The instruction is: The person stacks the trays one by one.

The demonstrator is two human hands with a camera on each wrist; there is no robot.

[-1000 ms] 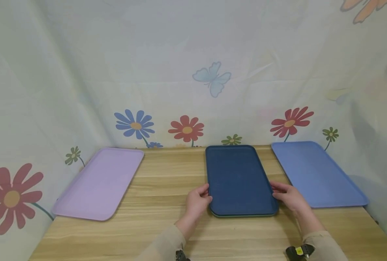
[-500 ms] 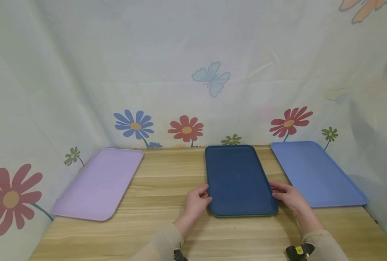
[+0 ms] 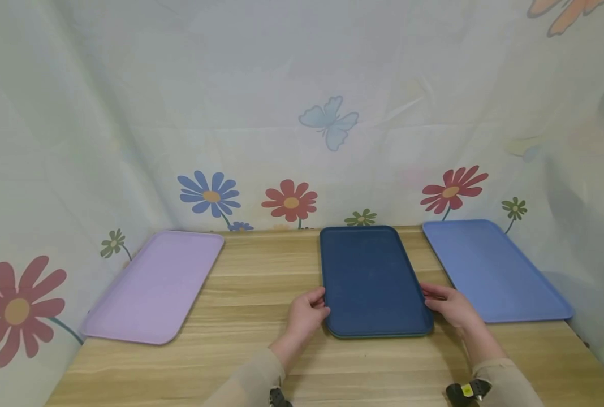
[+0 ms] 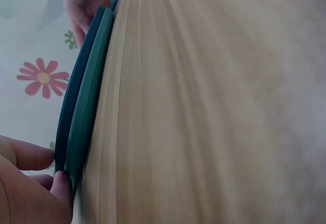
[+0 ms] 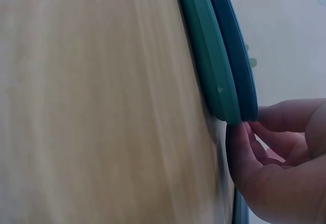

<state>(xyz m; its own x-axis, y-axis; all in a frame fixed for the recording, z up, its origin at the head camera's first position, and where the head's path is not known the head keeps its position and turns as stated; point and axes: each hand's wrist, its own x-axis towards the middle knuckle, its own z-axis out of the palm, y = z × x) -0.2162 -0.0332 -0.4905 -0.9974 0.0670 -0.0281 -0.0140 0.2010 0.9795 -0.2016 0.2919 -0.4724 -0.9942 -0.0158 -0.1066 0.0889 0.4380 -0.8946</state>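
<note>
At the back of the room, a flowered cloth (image 3: 220,85) hangs behind a wood-grained surface (image 3: 383,373), and right of its middle lies the dark blue tray (image 3: 373,277), stacked on a green tray (image 4: 87,112) that shows only as a thin rim from above. My worry is the pair slipping apart: if the fingertips pull on the upper one alone, or one side rises sooner, the green one could skew or drop. The far end sits close to the cloth, so a push that way might crease it. A light blue tray (image 3: 495,271) lies just beside, to the right — a narrow gap, and the hand there could nudge it. The light purple tray (image 3: 159,288) is well apart at the left, in nobody's way. The left hand (image 3: 302,316) and right hand (image 3: 454,308) grasp the dark blue tray by thumb and fingertips at opposite long edges; whether any finger reaches beneath the green one, I can't tell. Smallest is a black device (image 3: 466,391) at the right wrist — it could brush the wood.
</note>
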